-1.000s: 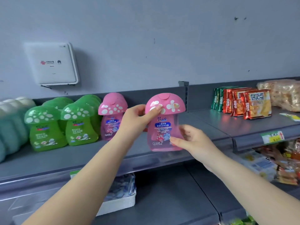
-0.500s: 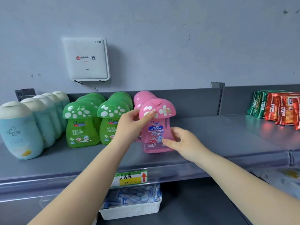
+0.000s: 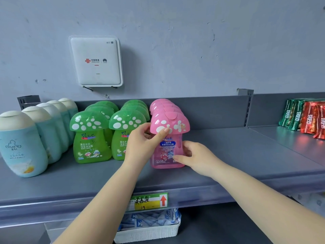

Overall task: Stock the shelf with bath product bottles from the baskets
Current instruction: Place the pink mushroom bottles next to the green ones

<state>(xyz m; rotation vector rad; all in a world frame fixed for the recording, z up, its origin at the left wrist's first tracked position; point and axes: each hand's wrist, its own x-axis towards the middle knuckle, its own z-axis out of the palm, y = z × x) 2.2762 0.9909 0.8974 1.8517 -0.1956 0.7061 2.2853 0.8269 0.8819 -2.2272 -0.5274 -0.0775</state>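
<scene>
A pink mushroom-shaped bottle (image 3: 173, 126) stands upright on the grey shelf (image 3: 228, 155), at the front of a row of several pink mushroom bottles (image 3: 161, 104). My left hand (image 3: 144, 143) grips it at the cap's left edge, thumb across the spotted front. My right hand (image 3: 195, 156) holds the bottle's lower right side, fingers on the label. Two rows of green mushroom bottles (image 3: 91, 136) stand to its left.
Pale blue bottles with cream caps (image 3: 21, 145) line the shelf's far left. Red and green snack packets (image 3: 306, 118) sit on the adjoining shelf at right. A white router box (image 3: 96, 61) hangs on the wall. Below, a white basket (image 3: 149, 231) holds blue-white packets, under a yellow price tag (image 3: 149, 201).
Both hands carried the pink bottle leftward and back onto the shelf; it now stands in front of the pink row. The camera view shifted left and closer.
</scene>
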